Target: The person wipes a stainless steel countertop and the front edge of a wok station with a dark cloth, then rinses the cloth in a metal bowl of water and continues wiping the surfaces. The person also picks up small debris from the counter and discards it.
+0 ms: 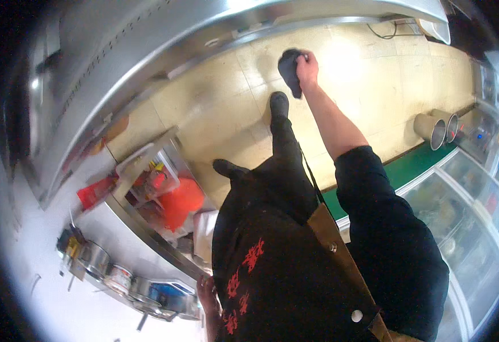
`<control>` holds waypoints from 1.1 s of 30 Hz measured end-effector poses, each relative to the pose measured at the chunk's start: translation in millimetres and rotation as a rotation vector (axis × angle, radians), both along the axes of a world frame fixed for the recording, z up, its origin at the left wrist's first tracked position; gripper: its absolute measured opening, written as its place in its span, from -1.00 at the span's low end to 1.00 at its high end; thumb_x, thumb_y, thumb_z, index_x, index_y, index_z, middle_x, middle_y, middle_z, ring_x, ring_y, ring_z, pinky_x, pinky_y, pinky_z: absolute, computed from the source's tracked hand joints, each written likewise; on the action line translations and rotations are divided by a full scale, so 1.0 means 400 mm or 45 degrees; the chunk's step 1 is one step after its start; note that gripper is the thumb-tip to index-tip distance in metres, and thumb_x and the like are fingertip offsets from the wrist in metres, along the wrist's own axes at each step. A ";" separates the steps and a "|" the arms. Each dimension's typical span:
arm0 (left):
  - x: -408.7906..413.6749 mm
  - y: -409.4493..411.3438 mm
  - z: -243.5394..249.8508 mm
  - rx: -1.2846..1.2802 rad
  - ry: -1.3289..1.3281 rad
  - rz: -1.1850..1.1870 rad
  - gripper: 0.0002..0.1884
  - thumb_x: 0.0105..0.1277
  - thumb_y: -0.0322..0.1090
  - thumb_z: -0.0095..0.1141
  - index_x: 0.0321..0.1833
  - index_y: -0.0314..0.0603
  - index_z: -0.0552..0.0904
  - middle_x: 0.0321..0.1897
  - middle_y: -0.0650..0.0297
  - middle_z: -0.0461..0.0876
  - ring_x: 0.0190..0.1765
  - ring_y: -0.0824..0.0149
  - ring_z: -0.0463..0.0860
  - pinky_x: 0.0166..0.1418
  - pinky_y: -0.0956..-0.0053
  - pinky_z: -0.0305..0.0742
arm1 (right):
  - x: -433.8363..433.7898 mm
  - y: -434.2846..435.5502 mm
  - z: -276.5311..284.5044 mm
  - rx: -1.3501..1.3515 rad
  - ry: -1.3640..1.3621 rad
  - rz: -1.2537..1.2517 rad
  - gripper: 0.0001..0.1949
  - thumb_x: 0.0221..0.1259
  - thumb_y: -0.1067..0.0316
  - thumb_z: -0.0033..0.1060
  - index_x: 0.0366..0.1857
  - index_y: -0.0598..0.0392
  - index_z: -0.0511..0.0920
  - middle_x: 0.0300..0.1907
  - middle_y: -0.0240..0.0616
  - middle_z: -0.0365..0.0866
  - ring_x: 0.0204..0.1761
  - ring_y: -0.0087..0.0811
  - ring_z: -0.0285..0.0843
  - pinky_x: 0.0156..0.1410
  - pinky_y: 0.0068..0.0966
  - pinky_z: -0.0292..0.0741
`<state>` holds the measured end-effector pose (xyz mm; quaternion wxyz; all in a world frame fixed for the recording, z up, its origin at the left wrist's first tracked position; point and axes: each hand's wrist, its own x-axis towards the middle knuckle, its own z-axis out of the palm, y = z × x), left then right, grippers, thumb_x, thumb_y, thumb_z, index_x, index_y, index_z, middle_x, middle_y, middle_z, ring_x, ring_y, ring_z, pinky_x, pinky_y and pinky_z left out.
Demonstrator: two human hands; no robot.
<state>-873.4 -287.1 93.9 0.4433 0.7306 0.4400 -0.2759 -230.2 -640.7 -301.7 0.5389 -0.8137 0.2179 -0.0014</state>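
Out ahead over the floor, my right hand (307,70) grips a dark, limp fabric thing (290,70). It could be a cloth or a cap; the blur does not settle which. My left hand (208,295) is low at my left side, beside the edge of a steel worktop (164,250). Part of it is hidden by my apron (271,265), and I cannot tell whether its fingers touch the edge. The apron is dark, with red writing and a brown strap (343,265). My dark shoes (279,104) stand on the tiled floor (360,94).
A long stainless steel unit (117,64) curves along the far left. Under the worktop are orange-red items (183,203) and a plastic basket (147,166). Pots (95,258) line the worktop's back. Glass-topped freezers (459,226) and two metal buckets (430,130) stand at right.
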 end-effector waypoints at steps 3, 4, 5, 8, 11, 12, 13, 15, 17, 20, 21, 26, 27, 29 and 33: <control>0.024 0.019 0.003 -0.291 0.089 1.028 -0.38 0.38 -0.18 0.10 0.46 0.03 0.20 0.07 0.24 0.65 0.14 0.31 0.60 0.17 0.23 0.41 | 0.181 0.027 -0.053 0.686 -0.206 -0.356 -0.69 0.20 0.45 0.18 0.05 0.15 0.51 -0.08 -0.10 0.64 -0.01 -0.27 0.58 0.13 -0.34 0.51; 0.032 0.024 0.008 -0.174 0.199 0.896 -0.37 0.37 -0.20 0.11 0.46 0.04 0.20 0.07 0.25 0.65 0.15 0.32 0.60 0.18 0.22 0.40 | 0.231 0.054 -0.060 0.843 -0.252 -0.423 -0.66 0.25 0.47 0.14 0.11 0.12 0.44 -0.02 -0.14 0.60 0.01 -0.30 0.55 0.14 -0.34 0.50; 0.042 0.029 0.005 -0.148 0.189 0.787 -0.37 0.35 -0.21 0.12 0.46 0.04 0.20 0.07 0.25 0.65 0.15 0.33 0.61 0.18 0.21 0.40 | 0.280 0.087 -0.057 0.689 -0.213 -0.506 -0.65 0.26 0.49 0.11 0.13 0.11 0.41 0.00 -0.12 0.56 0.02 -0.27 0.54 0.14 -0.29 0.50; 0.066 0.049 0.009 -0.120 0.139 0.689 -0.51 0.32 -0.34 0.10 0.33 -0.05 0.40 0.08 0.23 0.61 0.20 0.32 0.56 0.23 0.26 0.43 | 0.315 0.166 -0.006 0.790 -0.057 -0.870 -0.63 0.28 0.51 0.05 0.16 0.12 0.35 0.02 -0.09 0.54 0.00 -0.21 0.54 0.08 -0.19 0.53; 0.087 0.084 0.004 -0.023 0.180 0.340 -0.57 0.23 -0.44 0.14 0.21 -0.13 0.57 0.10 0.19 0.60 0.35 0.20 0.42 0.32 0.17 0.44 | 0.304 0.166 0.113 1.131 -0.012 -0.941 -0.65 0.31 0.48 0.02 0.17 0.14 0.32 0.01 -0.07 0.53 -0.03 -0.16 0.56 0.01 -0.17 0.57; 0.089 0.096 0.007 0.111 0.095 -0.449 -0.56 0.24 -0.43 0.14 0.23 -0.13 0.56 0.10 0.20 0.60 0.37 0.18 0.40 0.30 0.18 0.45 | 0.302 0.134 0.160 1.279 -0.065 -0.865 -0.66 0.32 0.45 0.03 0.16 0.15 0.33 0.00 -0.07 0.53 -0.05 -0.16 0.57 0.01 -0.18 0.58; 0.092 0.109 0.010 0.227 0.006 -1.206 -0.55 0.25 -0.42 0.14 0.25 -0.14 0.55 0.10 0.21 0.60 0.38 0.17 0.38 0.29 0.19 0.46 | 0.302 0.102 0.205 1.443 0.009 -0.787 -0.66 0.33 0.43 0.05 0.14 0.15 0.33 -0.01 -0.08 0.53 -0.07 -0.16 0.58 0.01 -0.19 0.59; 0.099 0.126 0.015 0.066 0.169 -0.426 -0.55 0.24 -0.43 0.15 0.24 -0.18 0.54 0.17 0.20 0.60 0.34 0.11 0.45 0.30 0.20 0.47 | 0.301 0.036 0.275 1.463 -0.283 -0.623 -0.74 0.37 0.46 0.00 0.08 0.26 0.38 -0.05 -0.08 0.58 -0.03 -0.16 0.59 0.12 -0.19 0.59; 0.112 0.127 0.016 -0.178 0.324 0.980 -0.53 0.18 -0.51 0.16 0.22 -0.19 0.56 0.20 0.19 0.59 0.31 0.07 0.48 0.32 0.19 0.46 | 0.301 0.023 0.291 1.238 -0.474 -0.542 -0.66 0.30 0.52 0.06 0.15 0.20 0.35 0.03 -0.08 0.55 0.06 -0.18 0.54 0.22 -0.24 0.52; 0.165 0.133 0.017 -0.180 0.324 -0.011 -0.53 0.15 -0.58 0.17 0.18 -0.20 0.59 0.17 0.22 0.61 0.22 0.08 0.57 0.28 0.19 0.50 | 0.304 0.089 0.209 0.905 -0.488 -0.602 -0.54 0.21 0.61 0.07 0.21 0.15 0.28 0.13 -0.07 0.49 0.14 -0.18 0.48 0.26 -0.24 0.48; 0.189 0.131 0.009 -0.095 0.235 -0.373 -0.53 0.14 -0.59 0.19 0.17 -0.19 0.60 0.17 0.23 0.61 0.22 0.12 0.56 0.24 0.24 0.53 | 0.318 0.118 0.161 0.704 -0.548 -0.671 -0.54 0.21 0.59 0.06 0.20 0.16 0.27 0.13 -0.06 0.49 0.14 -0.15 0.48 0.26 -0.24 0.47; 0.293 0.147 0.041 -0.007 0.250 -0.754 -0.51 0.08 -0.66 0.24 0.12 -0.09 0.67 0.19 0.26 0.59 0.27 0.22 0.52 0.16 0.39 0.61 | 0.334 0.137 0.043 0.371 0.147 -0.768 -0.53 0.15 0.58 0.09 0.19 0.16 0.29 0.06 -0.03 0.51 0.06 -0.13 0.53 0.22 -0.24 0.50; 0.306 0.154 0.050 0.027 0.241 -0.846 -0.50 0.08 -0.66 0.23 0.12 -0.07 0.67 0.18 0.27 0.60 0.28 0.20 0.51 0.17 0.40 0.61 | 0.348 0.093 0.066 0.643 0.077 -0.736 -0.52 0.14 0.59 0.10 0.18 0.16 0.30 0.05 -0.04 0.52 0.04 -0.13 0.53 0.20 -0.23 0.52; 0.321 0.166 0.056 0.104 0.219 -1.028 -0.49 0.06 -0.67 0.22 0.10 -0.03 0.68 0.15 0.28 0.63 0.30 0.16 0.49 0.18 0.42 0.61 | 0.358 0.028 0.148 1.090 -0.036 -0.823 -0.51 0.11 0.61 0.11 0.17 0.17 0.31 0.02 -0.04 0.54 0.02 -0.13 0.54 0.16 -0.23 0.54; 0.335 0.191 0.041 0.242 0.017 -1.453 -0.59 0.11 -0.57 0.22 0.06 -0.04 0.70 0.15 0.31 0.64 0.32 0.17 0.47 0.20 0.36 0.57 | 0.456 -0.218 0.263 0.416 -0.643 -0.801 -0.59 0.34 0.37 0.07 0.20 0.29 0.31 0.13 0.05 0.41 0.16 -0.05 0.37 0.31 -0.22 0.34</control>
